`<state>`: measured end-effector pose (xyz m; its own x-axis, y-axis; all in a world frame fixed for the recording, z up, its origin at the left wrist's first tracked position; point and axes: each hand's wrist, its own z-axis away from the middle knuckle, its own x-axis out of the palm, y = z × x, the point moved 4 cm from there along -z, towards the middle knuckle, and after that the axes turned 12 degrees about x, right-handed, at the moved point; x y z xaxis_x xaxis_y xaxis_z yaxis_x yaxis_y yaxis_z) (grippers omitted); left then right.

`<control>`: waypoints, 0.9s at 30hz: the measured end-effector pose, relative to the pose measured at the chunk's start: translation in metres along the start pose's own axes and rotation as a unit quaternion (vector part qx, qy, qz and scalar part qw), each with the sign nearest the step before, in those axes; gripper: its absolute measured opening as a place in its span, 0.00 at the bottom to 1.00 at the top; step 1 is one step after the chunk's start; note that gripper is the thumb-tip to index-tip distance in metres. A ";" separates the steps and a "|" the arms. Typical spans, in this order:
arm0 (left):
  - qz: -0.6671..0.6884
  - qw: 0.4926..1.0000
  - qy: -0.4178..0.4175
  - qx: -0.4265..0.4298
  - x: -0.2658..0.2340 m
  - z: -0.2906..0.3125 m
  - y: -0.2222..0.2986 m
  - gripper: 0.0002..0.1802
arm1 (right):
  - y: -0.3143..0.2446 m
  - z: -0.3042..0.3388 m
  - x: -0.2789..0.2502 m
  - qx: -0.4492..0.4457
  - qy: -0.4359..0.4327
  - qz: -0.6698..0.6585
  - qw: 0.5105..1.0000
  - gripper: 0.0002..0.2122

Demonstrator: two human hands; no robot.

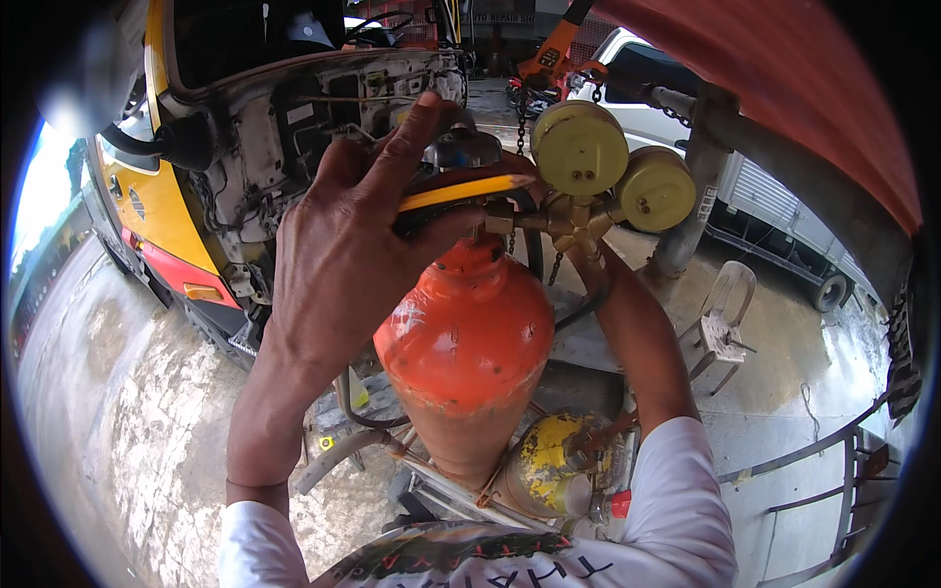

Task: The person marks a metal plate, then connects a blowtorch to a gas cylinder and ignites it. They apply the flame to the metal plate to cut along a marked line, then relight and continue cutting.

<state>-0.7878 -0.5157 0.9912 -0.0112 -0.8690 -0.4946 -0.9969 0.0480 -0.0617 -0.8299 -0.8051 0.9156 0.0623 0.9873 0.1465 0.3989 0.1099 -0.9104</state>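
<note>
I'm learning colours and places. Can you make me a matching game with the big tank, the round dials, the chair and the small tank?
Things:
1. big gas cylinder
2. two round gauges
3. plastic chair
4. small cylinder

Descriptions:
A. pale, standing on the concrete at the right
B. orange, upright in the middle
C. yellow and chipped, low beside the big one
D. yellowish discs at the top of the brass fitting

Pairs: 1-B, 2-D, 3-A, 4-C
</note>
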 end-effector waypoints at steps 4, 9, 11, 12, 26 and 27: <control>0.040 0.999 -0.015 -0.011 0.007 -0.001 -0.013 0.39 | 0.014 0.012 -0.005 0.025 0.018 0.006 1.000 0.14; 0.146 0.989 0.005 0.006 0.008 -0.010 -0.018 0.37 | 0.042 0.058 -0.040 0.111 0.082 -0.035 0.990 0.14; 0.205 0.979 0.014 -0.009 0.010 -0.011 -0.021 0.36 | 0.064 0.079 -0.052 0.185 0.088 -0.203 0.958 0.14; 0.234 0.972 0.017 -0.030 0.009 -0.012 -0.020 0.35 | 0.072 0.089 -0.055 0.213 0.095 -0.302 0.924 0.14; 0.417 0.899 -0.072 -0.113 0.006 -0.020 -0.026 0.53 | 0.049 0.074 0.004 -0.038 0.072 0.150 0.985 0.16; 0.424 0.895 -0.071 -0.120 0.004 -0.019 -0.025 0.53 | 0.052 0.072 0.002 -0.034 0.077 0.151 0.985 0.15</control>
<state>-0.7645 -0.5300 1.0072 -0.7790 -0.4977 -0.3815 -0.6223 0.5384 0.5682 -0.8747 -0.7886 0.8403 0.3227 0.9443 -0.0653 0.4011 -0.1989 -0.8942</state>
